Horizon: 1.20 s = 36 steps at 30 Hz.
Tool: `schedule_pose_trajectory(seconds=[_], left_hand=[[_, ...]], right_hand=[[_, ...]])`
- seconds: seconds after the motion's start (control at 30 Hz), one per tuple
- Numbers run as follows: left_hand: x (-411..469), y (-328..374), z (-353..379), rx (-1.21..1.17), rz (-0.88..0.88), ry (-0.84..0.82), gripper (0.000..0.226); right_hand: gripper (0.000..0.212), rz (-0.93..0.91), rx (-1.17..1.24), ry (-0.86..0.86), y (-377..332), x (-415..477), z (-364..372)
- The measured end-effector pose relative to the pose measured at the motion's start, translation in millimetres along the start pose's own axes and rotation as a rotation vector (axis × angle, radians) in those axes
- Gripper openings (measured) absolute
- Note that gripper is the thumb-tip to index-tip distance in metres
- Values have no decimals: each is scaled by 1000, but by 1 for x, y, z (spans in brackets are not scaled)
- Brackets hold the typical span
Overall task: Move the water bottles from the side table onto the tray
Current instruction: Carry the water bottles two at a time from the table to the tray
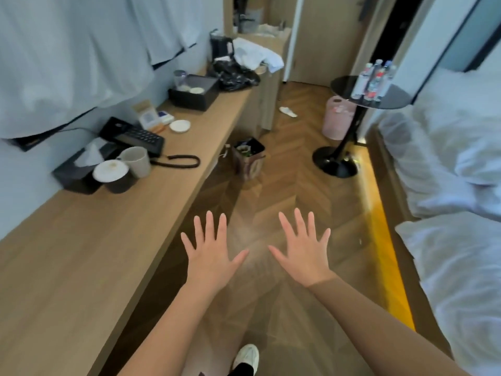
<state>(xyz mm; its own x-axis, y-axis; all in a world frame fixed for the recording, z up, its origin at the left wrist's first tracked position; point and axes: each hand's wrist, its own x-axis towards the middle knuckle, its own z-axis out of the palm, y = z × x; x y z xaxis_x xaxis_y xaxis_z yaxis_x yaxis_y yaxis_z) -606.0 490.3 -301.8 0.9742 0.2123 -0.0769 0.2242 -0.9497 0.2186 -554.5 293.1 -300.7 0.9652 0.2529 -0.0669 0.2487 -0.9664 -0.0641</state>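
Observation:
Several clear water bottles [375, 80] with coloured labels stand upright in a cluster on a round black side table [344, 86] at the far right, beside the bed. A black tray [193, 96] holding a glass and small dishes sits on the long wooden desk [108, 232] at the left. My left hand [210, 253] and my right hand [302, 249] are stretched out in front of me over the floor, palms down, fingers spread, holding nothing. Both hands are far from the bottles and the tray.
The desk also carries a telephone [132, 135], a tissue box [81, 166], mugs [137, 161], a kettle [221, 47] and white cloth. A small bin [248, 157] and a pink basket [339, 118] stand on the wooden floor. A white bed [447, 172] runs along the right.

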Motion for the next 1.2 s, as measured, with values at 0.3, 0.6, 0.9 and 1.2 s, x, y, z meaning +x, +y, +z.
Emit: schedule_pose_trajectory(seconds=[0.3, 0.6, 0.9, 1.2], left_hand=[[102, 67, 0, 40, 245, -5, 92], [176, 141, 13, 117, 421, -26, 85], [259, 254, 37, 107, 385, 10, 84], [311, 353, 49, 24, 308, 46, 79]], right_hand=[[80, 250, 4, 33, 66, 66, -14], [81, 431, 51, 36, 160, 95, -26], [81, 417, 12, 60, 291, 161, -25], [76, 303, 29, 28, 395, 233, -44]])
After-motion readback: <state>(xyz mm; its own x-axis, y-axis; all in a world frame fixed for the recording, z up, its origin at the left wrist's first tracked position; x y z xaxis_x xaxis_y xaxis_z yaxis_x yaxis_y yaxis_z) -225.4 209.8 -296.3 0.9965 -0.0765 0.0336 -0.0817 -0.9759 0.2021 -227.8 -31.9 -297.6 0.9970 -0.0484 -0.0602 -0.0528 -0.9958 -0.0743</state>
